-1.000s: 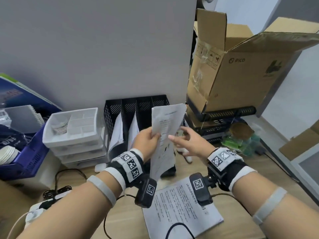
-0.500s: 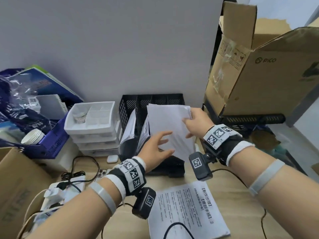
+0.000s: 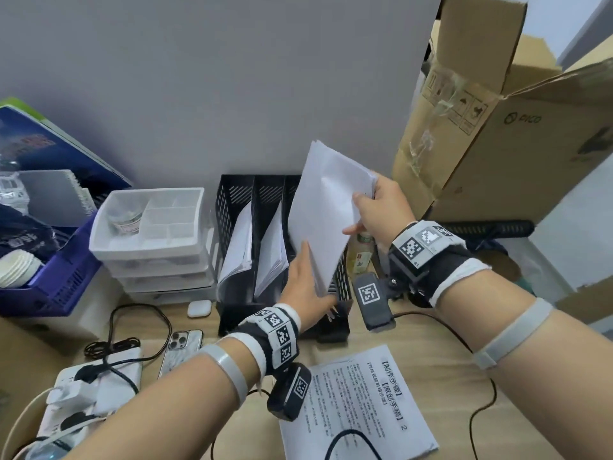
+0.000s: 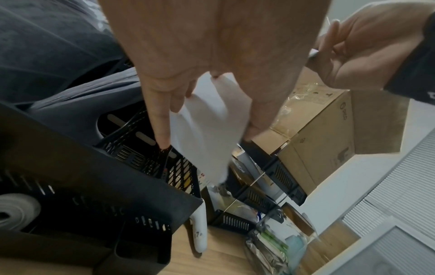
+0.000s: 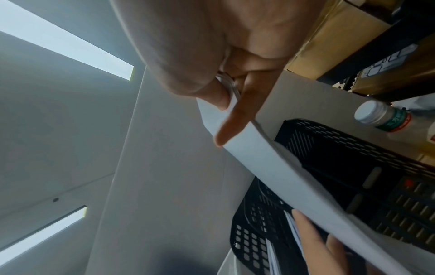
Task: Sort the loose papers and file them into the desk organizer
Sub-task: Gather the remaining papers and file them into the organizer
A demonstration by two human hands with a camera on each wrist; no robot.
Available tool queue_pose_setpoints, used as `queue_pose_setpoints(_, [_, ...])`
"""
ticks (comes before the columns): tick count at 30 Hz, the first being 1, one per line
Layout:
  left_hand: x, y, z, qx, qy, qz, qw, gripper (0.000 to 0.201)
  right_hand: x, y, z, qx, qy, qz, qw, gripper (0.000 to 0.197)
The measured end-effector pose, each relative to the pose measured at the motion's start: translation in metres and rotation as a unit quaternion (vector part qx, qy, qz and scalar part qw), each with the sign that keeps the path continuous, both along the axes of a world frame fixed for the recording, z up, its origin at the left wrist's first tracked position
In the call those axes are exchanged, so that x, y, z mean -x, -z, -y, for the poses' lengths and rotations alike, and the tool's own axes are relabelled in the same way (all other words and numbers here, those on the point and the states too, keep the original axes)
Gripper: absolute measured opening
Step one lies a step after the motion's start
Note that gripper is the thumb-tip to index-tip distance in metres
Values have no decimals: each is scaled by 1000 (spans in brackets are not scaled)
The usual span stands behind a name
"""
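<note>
Right hand (image 3: 374,207) pinches the upper right corner of 1 thin sheaf of white papers (image 3: 326,210), thumb on the near face and fingers behind, tilting it over the right-most slot of 1 black perforated plastic desk organizer (image 3: 237,200) that stands on the wooden surface (image 3: 431,343) against the grey wall. Left hand (image 3: 306,287) lies flat and relaxed, fingers straight, against the sheaf's lower edge just above that slot. 2 other slots each hold 1 slumped batch of white paper. 1 printed sheet (image 3: 356,406) lies flat on the surface near the person, with a black cable curving over its lower edge.

Half a second earlier the sheaf stood squarer and lower in front of the organizer, and the left hand hovered apart from it with fingers spread; now the sheaf leans left with its top corner raised and the left hand touches it.

Beside the organizer stands 1 white plastic drawer unit (image 3: 149,227) with a compartmented tray on top. 1 phone (image 3: 180,351) and 1 small white rounded case (image 3: 199,308) lie in front of it. 1 open corrugated cardboard box (image 3: 497,144) rises at right.
</note>
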State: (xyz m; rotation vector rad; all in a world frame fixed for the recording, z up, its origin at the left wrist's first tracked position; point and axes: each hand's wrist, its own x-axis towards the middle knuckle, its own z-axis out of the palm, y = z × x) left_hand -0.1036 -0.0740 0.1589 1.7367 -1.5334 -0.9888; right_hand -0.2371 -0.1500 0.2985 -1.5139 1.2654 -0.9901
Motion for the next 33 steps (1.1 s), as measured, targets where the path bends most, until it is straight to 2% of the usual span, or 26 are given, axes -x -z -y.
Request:
queue_pose_setpoints(3, [-8,6,10,-9,6,27,1000,109,-10,1,4,-12,2,18,1000,49])
queue_pose_setpoints(9, [-24,24,28,-38,17,73,996,104,-34,12,11,-3,17,-19,1000,47])
queue_pose_setpoints(12, [-29,32,40,-49,-8,52,997,99,-48,21,21,4,38,-18,999,44])
queue_pose_setpoints(17, [-38,47,62,-37,-34,-36,998,94,-69,47,30,-13,27,3,1000,46])
queue_pose_setpoints(20, [-40,46,65,-47,-33,-68,996,94,-72,71,29,-48,29,-57,997,42])
queue_pose_setpoints(23, [-41,46,63,-18,-33,-23,999,83,-72,96,22,-75,3,-119,990,37])
queue_pose_setpoints(28, [-48,56,53,-18,-27,-22,999,79,-75,119,12,-109,-41,-162,980,41])
queue_pose_setpoints(30, [-53,63,48,-46,-34,-46,997,68,-73,122,10,-107,-55,-184,976,42])
queue_pose_setpoints(33, [-59,68,34,-82,-47,-54,994,27,-67,121,1,-91,-67,-205,972,32])
